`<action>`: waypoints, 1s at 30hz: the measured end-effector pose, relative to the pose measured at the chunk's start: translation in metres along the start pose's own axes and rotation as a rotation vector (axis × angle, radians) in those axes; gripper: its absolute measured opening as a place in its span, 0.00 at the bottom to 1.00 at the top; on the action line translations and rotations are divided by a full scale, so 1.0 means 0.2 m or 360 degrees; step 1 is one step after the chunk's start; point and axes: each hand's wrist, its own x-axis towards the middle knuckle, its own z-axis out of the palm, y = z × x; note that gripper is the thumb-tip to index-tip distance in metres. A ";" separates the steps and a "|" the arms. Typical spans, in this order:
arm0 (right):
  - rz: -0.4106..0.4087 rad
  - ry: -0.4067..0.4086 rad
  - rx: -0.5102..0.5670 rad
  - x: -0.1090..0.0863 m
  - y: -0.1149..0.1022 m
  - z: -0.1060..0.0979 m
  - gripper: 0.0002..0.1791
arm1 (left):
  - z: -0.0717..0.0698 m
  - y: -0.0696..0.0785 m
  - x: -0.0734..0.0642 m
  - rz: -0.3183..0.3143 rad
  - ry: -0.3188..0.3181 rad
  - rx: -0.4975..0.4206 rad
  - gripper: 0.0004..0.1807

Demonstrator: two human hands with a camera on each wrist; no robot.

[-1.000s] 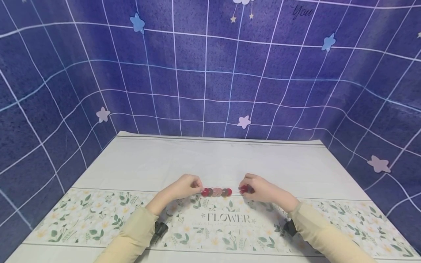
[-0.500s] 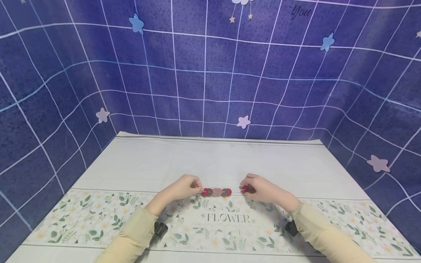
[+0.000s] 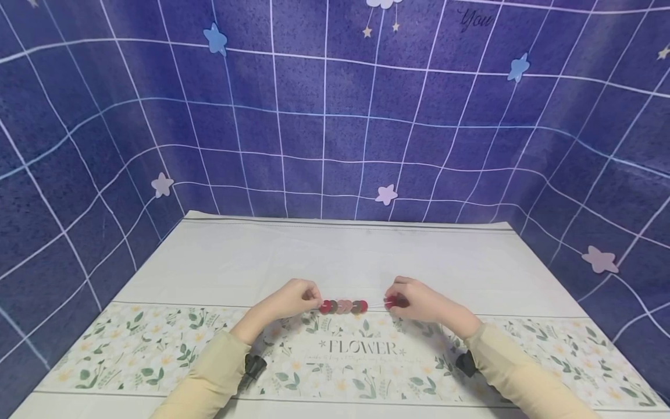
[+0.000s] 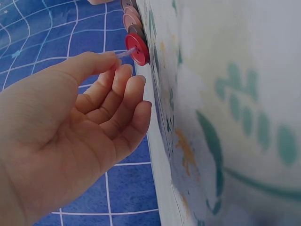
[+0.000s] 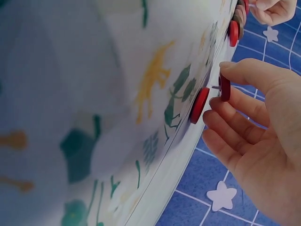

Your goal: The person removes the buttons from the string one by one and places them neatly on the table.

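Note:
A row of overlapping red, pink and brown buttons (image 3: 344, 306) lies on the tablecloth between the hands, threaded on a thin pale string (image 3: 376, 305). At the row's left end my left hand (image 3: 295, 298) pinches the string between thumb and index finger, close to a red button (image 4: 137, 49). My right hand (image 3: 416, 299) is beyond the row's right end, with the string running towards it. In the right wrist view, its thumb and index finger pinch a dark red button (image 5: 225, 87). Another red button (image 5: 200, 105) is on the cloth beside those fingers.
The white tablecloth (image 3: 345, 250) carries a floral band with the printed word FLOWER (image 3: 362, 348). A blue gridded curtain (image 3: 303, 134) with stars hangs behind and at both sides. Dark wrist straps (image 3: 256, 365) show beneath the sleeves.
My right hand has shifted slightly to the right with its button, and the gap between it and the row has widened. My left hand has stayed nearly still.

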 end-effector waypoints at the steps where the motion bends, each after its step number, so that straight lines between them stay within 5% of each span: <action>1: 0.0004 -0.0003 -0.0004 0.00 0.00 0.00 0.13 | 0.00 0.00 0.00 0.0006 0.0005 0.0003 0.04; 30: -0.0060 0.0069 -0.0064 -0.04 0.03 -0.03 0.15 | 0.00 0.02 -0.01 -0.0035 -0.0004 -0.0015 0.04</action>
